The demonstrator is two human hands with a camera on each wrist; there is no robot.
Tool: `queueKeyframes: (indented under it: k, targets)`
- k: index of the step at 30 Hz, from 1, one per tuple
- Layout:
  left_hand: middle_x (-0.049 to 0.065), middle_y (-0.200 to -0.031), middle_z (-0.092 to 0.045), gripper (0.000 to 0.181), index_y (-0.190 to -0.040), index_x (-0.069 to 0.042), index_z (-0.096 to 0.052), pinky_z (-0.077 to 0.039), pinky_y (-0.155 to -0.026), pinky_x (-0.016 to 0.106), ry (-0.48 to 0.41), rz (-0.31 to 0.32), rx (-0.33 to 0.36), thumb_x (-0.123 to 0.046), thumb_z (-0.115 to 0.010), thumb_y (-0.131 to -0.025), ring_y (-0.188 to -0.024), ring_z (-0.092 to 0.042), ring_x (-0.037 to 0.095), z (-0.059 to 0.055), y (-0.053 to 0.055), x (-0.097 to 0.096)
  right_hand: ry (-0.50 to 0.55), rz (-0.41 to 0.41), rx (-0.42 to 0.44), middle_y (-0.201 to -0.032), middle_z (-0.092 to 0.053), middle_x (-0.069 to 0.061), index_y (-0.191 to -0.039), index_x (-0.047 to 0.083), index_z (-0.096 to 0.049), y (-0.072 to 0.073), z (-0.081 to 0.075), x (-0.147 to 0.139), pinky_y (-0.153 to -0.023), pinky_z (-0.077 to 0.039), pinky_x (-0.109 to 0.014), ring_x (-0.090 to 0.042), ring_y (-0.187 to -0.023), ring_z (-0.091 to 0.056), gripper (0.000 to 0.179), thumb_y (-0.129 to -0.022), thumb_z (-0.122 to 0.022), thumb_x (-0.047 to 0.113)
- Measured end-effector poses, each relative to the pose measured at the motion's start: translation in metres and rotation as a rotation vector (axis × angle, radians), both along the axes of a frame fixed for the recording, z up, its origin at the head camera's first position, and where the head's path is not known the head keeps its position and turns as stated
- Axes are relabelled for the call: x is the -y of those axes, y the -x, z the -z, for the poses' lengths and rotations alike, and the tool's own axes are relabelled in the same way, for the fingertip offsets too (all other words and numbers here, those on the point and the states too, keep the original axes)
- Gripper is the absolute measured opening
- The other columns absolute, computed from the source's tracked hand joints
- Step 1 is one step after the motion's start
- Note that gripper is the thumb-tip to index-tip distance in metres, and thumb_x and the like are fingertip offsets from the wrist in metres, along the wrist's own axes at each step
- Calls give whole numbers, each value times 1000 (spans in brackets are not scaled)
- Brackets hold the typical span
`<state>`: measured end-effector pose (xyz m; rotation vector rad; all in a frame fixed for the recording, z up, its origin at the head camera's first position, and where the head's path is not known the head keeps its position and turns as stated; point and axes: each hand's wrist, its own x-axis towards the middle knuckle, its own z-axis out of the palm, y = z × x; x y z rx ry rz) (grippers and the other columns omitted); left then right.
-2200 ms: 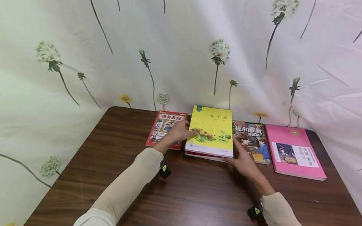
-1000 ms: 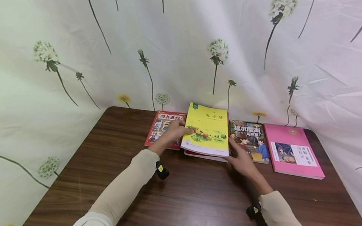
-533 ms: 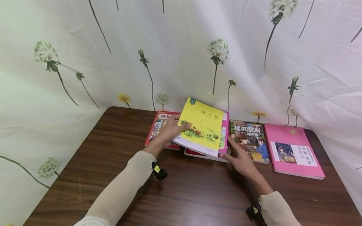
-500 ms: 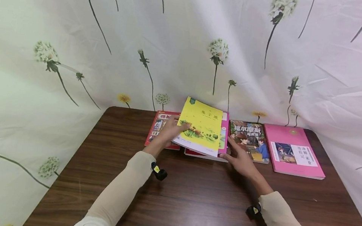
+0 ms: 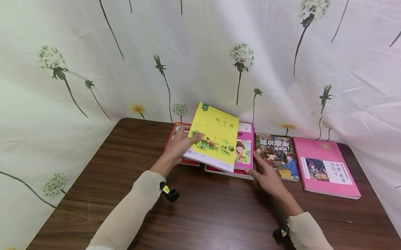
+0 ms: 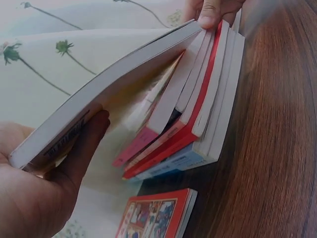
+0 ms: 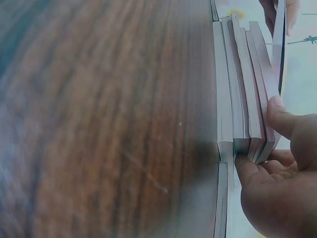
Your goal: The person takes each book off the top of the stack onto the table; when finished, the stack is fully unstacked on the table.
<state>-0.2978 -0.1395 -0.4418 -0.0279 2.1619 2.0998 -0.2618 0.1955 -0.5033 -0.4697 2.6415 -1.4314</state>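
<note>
My left hand (image 5: pixel 181 144) holds a yellow book (image 5: pixel 215 137) by its left side, thumb on the cover and fingers underneath. The book is tilted, its left side lifted off a stack in the middle. Beneath it shows a pink-edged book (image 5: pixel 244 150) with a cartoon child on the cover. The left wrist view shows several more books (image 6: pixel 198 114) below, one with a red spine. My right hand (image 5: pixel 268 179) grips the stack's front right corner, thumb near the upper edge and fingers curled at the side. A red book (image 6: pixel 153 213) lies left of the stack, partly covered by the left hand.
Right of the stack lies a dark comic-style book (image 5: pixel 278 156), then a larger pink book (image 5: pixel 315 150). All rest along the back edge of a brown wooden table (image 5: pixel 209 227). Behind hangs a pale curtain (image 5: pixel 203 45) printed with dandelions.
The yellow book has moved left and tilted upward in my left hand, baring more of the pink-edged book below. My right hand has stayed at the stack's right corner.
</note>
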Motion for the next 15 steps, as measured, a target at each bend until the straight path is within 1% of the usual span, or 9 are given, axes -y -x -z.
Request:
queueKeyframes:
  k: [3,5,8,12,15]
  targets:
    - [18,-121,-71,61,-152,-9,-39,-65,-69,29,-4,-28,-12,-27,-72,-104,-83,-77,16,1,-1,6,0,1,15,-177,-19,-22,-171,12,-23,0,0,0,-125,-35,-62,-45,-159,-29,77,-108,-65,25]
    - [17,-119,-73,62,-151,-9,-42,-66,-70,30,-11,-44,-13,-29,-75,-102,-84,-78,16,1,-1,10,0,6,29,-177,-18,-20,-171,12,-23,0,0,0,-126,-33,-62,-45,-160,-28,77,-108,-65,26]
    - [15,-119,-75,61,-149,-10,-50,-66,-70,30,-1,-64,-15,-32,-79,-99,-85,-79,16,0,0,18,-10,6,33,-177,-18,-20,-171,13,-22,1,0,0,-127,-31,-62,-44,-161,-26,78,-108,-65,26]
    - [13,-122,-76,56,-148,-16,-59,-67,-75,32,-11,-55,4,-32,-79,-99,-91,-80,17,-5,0,30,-10,8,41,-178,-17,-18,-171,13,-23,2,-2,1,-129,-28,-62,-43,-162,-23,77,-108,-65,27]
    - [11,-125,-76,54,-151,-21,-59,-68,-79,34,-40,-25,26,-32,-76,-101,-96,-80,18,-10,-1,41,-18,18,58,-178,-17,-17,-172,14,-22,1,-3,0,-130,-25,-63,-43,-163,-21,77,-108,-65,27]
